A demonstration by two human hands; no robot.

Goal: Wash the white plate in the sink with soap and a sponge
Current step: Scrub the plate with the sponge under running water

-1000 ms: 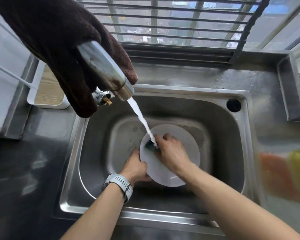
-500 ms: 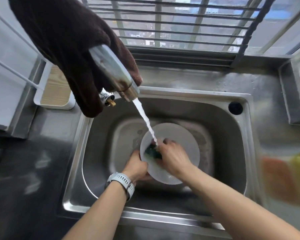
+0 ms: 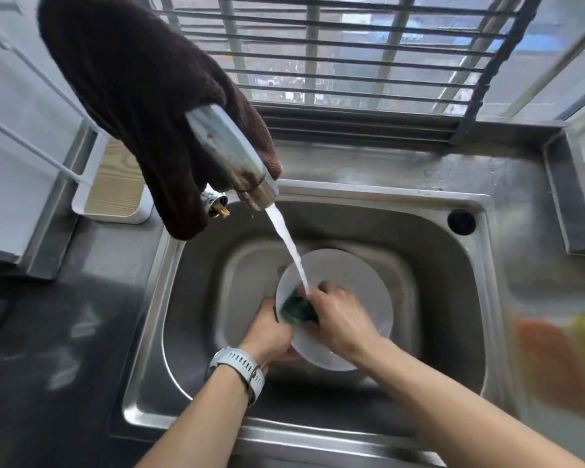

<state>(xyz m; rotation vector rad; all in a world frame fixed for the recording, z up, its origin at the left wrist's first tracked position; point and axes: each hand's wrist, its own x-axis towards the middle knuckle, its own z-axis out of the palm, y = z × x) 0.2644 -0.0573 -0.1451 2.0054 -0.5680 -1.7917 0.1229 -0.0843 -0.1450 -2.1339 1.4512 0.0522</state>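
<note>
status: scrubbing stage, mid-task by my judgement. the white plate (image 3: 348, 292) sits inside the steel sink (image 3: 446, 275), tilted up toward the camera and held over the basin floor. water stream (image 3: 289, 246) runs from the faucet (image 3: 232, 160) and lands at the plate's left part, right where the dark green sponge (image 3: 296, 309) lies. no foam is visible on the plate, so i cannot tell whether soap is already on. probably left to do: finish the scrub across the right and far parts of the face, the back, then a rinse.

hands: left hand (image 3: 267, 331), wrist with a grey watch (image 3: 238, 366), grips the plate's left rim, fingers curled under it and mostly hidden. right hand (image 3: 338, 319) is over the plate face, fingers bent down and clenched round the sponge, pressing it on the plate near the left rim. both forearms reach in from the near edge of the sink.

other: a brown cloth (image 3: 132, 89) is draped over the faucet; a white tray (image 3: 114, 194) stands on the worktop at left.
</note>
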